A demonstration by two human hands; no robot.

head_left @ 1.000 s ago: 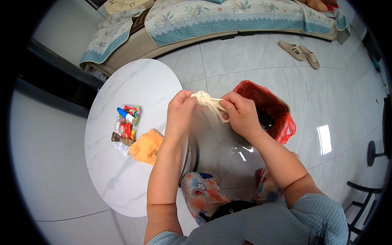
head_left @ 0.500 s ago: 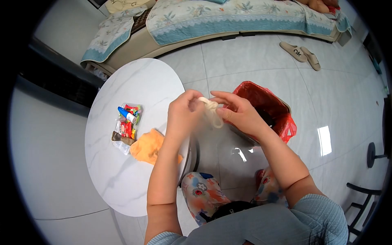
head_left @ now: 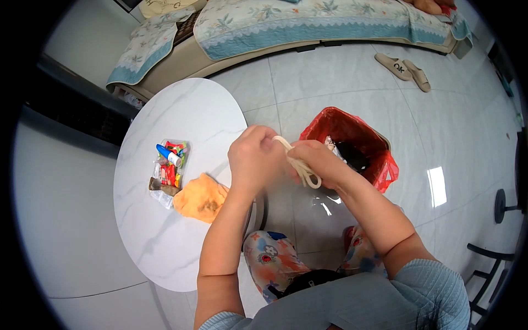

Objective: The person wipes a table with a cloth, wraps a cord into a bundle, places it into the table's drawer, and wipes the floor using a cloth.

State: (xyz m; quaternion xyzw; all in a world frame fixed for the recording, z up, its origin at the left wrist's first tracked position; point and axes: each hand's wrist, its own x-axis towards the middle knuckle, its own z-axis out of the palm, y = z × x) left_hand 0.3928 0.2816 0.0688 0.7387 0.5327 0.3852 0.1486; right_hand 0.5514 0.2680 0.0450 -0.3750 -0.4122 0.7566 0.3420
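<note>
A cream-coloured cord (head_left: 302, 166), folded into several loops, hangs between my two hands above the gap beside the table. My left hand (head_left: 254, 157) is closed at its upper end, with the fingertips partly hidden and blurred. The fingers of my right hand (head_left: 319, 163) wrap round the bundle's middle, and the lower loops stick out under them. Just past my right hand stands a bin lined with a red bag (head_left: 330, 122), with dark and pale rubbish inside.
On the white round table (head_left: 165, 242) lie a stained orange cloth (head_left: 199, 197) and a clear tray of small packets (head_left: 168, 175) with a blue-and-white tube (head_left: 169, 155). Slippers (head_left: 394, 66) rest on the tiled floor near a covered sofa (head_left: 264, 33). A black stand (head_left: 499, 207) is at right.
My right hand has turned and closed round the cord, which was a looser knot-like bunch at the fingertips. The loops now hang lower and to the right.
</note>
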